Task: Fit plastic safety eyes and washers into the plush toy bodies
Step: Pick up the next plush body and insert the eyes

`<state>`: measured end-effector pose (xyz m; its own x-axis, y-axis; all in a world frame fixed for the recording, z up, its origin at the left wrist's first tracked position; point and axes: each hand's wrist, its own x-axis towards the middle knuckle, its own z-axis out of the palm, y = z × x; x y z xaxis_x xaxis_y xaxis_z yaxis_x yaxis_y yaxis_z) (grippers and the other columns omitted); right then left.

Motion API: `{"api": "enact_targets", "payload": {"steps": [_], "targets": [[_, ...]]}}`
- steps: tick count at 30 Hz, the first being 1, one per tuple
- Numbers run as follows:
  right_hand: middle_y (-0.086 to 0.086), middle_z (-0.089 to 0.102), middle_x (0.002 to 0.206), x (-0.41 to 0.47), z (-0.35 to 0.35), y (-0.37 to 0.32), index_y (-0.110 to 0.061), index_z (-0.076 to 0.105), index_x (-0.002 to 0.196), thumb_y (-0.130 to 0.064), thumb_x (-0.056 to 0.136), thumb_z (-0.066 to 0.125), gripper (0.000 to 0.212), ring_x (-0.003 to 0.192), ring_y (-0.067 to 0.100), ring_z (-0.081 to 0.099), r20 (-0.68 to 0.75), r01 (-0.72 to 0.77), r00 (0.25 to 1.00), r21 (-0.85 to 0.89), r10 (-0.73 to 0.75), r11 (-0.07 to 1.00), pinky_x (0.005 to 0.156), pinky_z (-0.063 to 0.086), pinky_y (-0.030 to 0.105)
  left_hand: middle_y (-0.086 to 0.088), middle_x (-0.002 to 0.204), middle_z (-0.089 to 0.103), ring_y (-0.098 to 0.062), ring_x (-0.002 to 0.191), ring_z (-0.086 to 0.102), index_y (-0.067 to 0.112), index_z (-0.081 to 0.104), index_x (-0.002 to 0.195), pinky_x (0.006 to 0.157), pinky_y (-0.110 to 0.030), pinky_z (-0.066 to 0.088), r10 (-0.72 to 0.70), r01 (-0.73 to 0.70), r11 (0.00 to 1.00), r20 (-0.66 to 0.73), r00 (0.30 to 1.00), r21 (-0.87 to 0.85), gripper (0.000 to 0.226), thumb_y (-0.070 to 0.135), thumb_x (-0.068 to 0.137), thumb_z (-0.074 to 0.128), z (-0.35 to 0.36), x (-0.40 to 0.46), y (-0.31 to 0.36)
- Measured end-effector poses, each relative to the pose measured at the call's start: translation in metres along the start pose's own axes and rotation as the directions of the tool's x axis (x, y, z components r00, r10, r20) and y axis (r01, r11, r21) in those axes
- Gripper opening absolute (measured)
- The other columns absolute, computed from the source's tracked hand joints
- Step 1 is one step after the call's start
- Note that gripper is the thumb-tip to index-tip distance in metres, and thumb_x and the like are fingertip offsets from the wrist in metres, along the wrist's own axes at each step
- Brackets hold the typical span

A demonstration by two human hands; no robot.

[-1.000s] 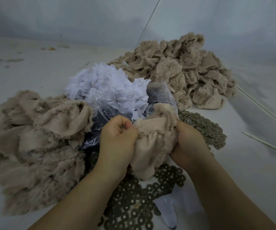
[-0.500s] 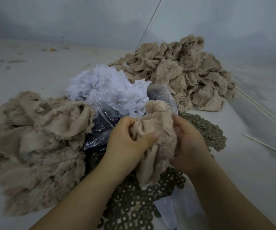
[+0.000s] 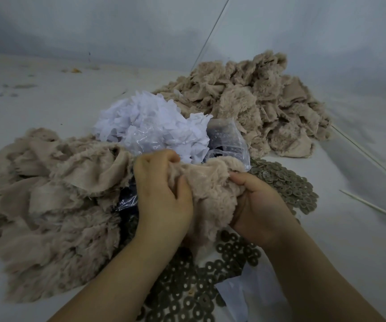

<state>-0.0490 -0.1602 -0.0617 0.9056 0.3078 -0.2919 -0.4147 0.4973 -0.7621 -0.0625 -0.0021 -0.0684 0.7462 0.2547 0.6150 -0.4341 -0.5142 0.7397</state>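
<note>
Right now both hands meet over the middle of the pale work surface [image 3: 48, 105], each clutching the same beige plush body [image 3: 207, 189]. The left hand [image 3: 162, 196] has its fingers curled over the fabric's upper left edge and its thumb pressed into the fur; the right hand [image 3: 260, 205] grips the right side, and its fingertips are buried in the pile. Whether an eye or washer is already seated in this piece cannot be told, since the folds and both hands cover that part.

Behind the hands lies a clear plastic bag [image 3: 228, 140]; small dark pieces show dimly through it, too blurred to name. A heap of white scraps [image 3: 155, 122] sits just behind the left hand. Grey-green washers [image 3: 287, 184] spread beside the right hand toward the surface's right edge, and more washers [image 3: 187, 287] lie under the forearms, partly hidden and cut off at the near edge. One pile of plush bodies [image 3: 48, 201] fills the left side; another pile [image 3: 257, 108] lies toward the far right corner. A thin pale stick [image 3: 373, 208] lies near the right edge.
</note>
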Motion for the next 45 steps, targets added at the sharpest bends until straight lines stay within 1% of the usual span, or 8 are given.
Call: {"api": "enact_targets", "payload": {"steps": [2,6,14,20,24,28,35,45], "targets": [[0.022,0.065,0.129,-0.002,0.004,0.001,0.0,0.057,0.134,-0.028,0.089,0.047,0.054,0.121,0.034,0.062,0.031,-0.004,1.0,-0.039,0.005,0.999,0.102,0.049,0.048,-0.002,0.102,0.043,-0.007,0.096,0.043,0.013,0.061,0.083,0.087,-0.017,0.037,0.145,-0.145,0.985,0.004,0.989,0.094,0.006,0.015,0.086,0.066,0.003,-0.005,0.001],[0.029,0.063,0.128,-0.002,0.007,0.006,0.008,0.058,0.13,-0.019,0.094,0.052,0.045,0.12,0.039,0.062,0.093,0.028,0.995,-0.049,-0.023,0.998,0.099,0.054,0.045,0.004,0.085,0.053,-0.019,0.088,0.047,0.016,0.062,0.074,0.079,-0.041,0.041,0.085,-0.106,0.982,0.141,0.986,0.155,0.039,0.054,0.082,0.059,0.006,-0.009,0.005],[0.023,0.065,0.127,0.004,0.006,0.01,0.002,0.061,0.128,-0.016,0.079,0.06,0.053,0.124,0.04,0.058,-0.02,0.057,0.998,-0.049,-0.058,0.997,0.108,0.044,0.052,-0.002,0.059,0.058,-0.012,0.055,0.049,0.006,0.065,0.071,0.055,-0.034,0.045,-0.321,0.377,0.897,0.246,0.915,-0.23,0.028,0.014,0.097,0.058,0.006,0.001,-0.004],[0.031,0.064,0.122,0.001,0.004,0.01,0.012,0.062,0.121,-0.012,0.084,0.06,0.044,0.102,0.035,0.065,0.011,0.135,0.991,-0.119,-0.134,0.984,0.095,0.054,0.046,0.002,0.066,0.058,-0.007,0.056,0.05,0.012,0.062,0.074,0.05,-0.024,0.043,-0.15,0.184,0.975,0.245,0.958,-0.123,0.041,0.052,0.079,0.067,0.006,-0.004,0.001],[0.025,0.07,0.115,0.002,0.004,0.011,0.005,0.065,0.119,-0.002,0.096,0.051,0.028,0.093,0.027,0.07,-0.006,0.166,0.986,-0.169,-0.169,0.972,0.081,0.06,0.038,0.01,0.054,0.05,-0.006,0.05,0.042,0.014,0.058,0.061,0.048,-0.024,0.039,-0.254,0.306,0.929,0.243,0.936,-0.21,0.033,0.026,0.09,0.069,0.007,-0.001,-0.004],[0.027,0.069,0.115,0.004,0.004,0.011,0.005,0.066,0.117,-0.001,0.098,0.045,0.028,0.099,0.034,0.068,-0.05,0.177,0.982,-0.138,-0.185,0.975,0.091,0.055,0.046,-0.018,0.068,0.067,-0.017,0.061,0.059,0.013,0.072,0.07,0.059,-0.032,0.054,-0.365,0.463,0.809,0.31,0.878,-0.361,0.028,0.018,0.096,0.062,0.005,0.004,-0.008],[0.024,0.07,0.116,0.001,0.004,0.014,0.001,0.069,0.117,-0.032,0.084,0.068,0.046,0.103,0.033,0.069,0.003,0.16,0.987,-0.174,-0.162,0.972,0.086,0.059,0.043,-0.023,0.069,0.059,-0.017,0.058,0.052,0.005,0.064,0.069,0.055,-0.035,0.049,-0.323,0.415,0.848,0.299,0.898,-0.33,0.033,0.025,0.096,0.062,0.008,0.0,-0.007],[0.026,0.068,0.119,0.001,0.004,0.014,0.004,0.067,0.117,-0.016,0.087,0.061,0.038,0.105,0.032,0.07,0.097,0.154,0.984,-0.058,-0.148,0.986,0.092,0.058,0.04,-0.013,0.068,0.062,-0.022,0.059,0.053,0.004,0.063,0.075,0.057,-0.038,0.048,-0.239,0.374,0.856,0.37,0.898,-0.355,0.028,0.026,0.09,0.07,0.009,-0.003,-0.003]]}}
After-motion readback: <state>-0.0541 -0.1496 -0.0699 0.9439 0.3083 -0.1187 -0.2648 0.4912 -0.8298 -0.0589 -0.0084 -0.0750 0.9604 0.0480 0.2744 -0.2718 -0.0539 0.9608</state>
